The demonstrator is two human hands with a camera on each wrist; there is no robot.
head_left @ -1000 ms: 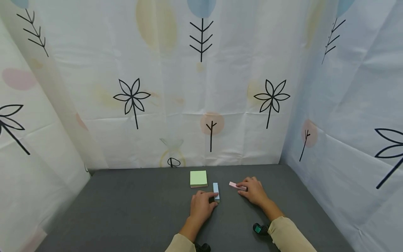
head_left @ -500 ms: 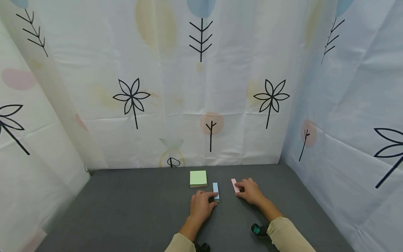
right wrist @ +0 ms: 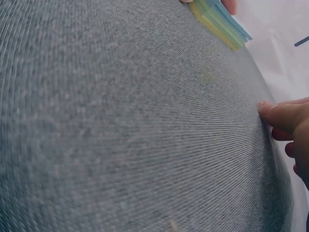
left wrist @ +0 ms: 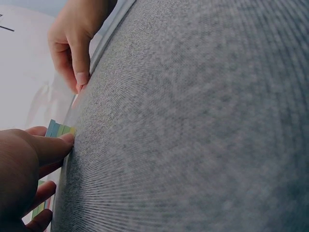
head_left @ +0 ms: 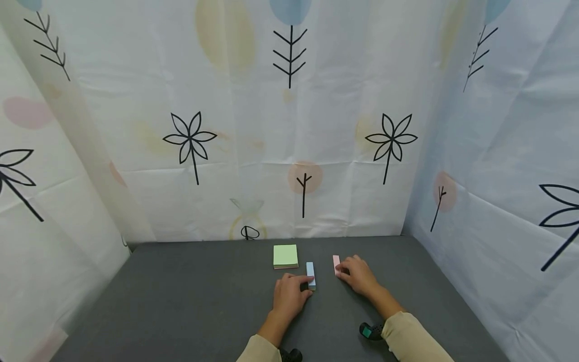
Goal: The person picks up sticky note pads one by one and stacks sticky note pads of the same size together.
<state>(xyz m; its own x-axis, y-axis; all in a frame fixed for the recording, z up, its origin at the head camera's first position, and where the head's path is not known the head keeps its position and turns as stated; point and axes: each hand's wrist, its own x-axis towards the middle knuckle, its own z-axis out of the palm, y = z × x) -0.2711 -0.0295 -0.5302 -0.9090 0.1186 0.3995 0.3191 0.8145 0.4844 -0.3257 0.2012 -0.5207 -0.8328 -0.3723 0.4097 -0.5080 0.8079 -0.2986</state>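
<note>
A narrow stack of sticky notes point(head_left: 309, 269), blue on top, lies lengthwise on the grey table. My left hand point(head_left: 287, 296) pinches its near part between thumb and fingers. Blue, green and yellow layers of this stack point(left wrist: 58, 129) show edge-on in the left wrist view. To the right, a slim pink sticky note pad point(head_left: 336, 261) lies roughly parallel to it, a small gap apart. My right hand point(head_left: 359, 276) pinches the pink pad's near end, covering part of it. In the right wrist view, the right hand's fingers point(right wrist: 277, 116) hide the pink pad.
A square stack of sticky notes point(head_left: 285, 256), light green on top, lies behind and left of the blue-topped stack. Patterned white cloth point(head_left: 244, 191) rises behind the table point(head_left: 194, 291) and along both sides.
My right hand has turned the pink pad from lying crosswise to pointing away from me, and shifted slightly left. The left hand and the blue-topped stack have stayed put.
</note>
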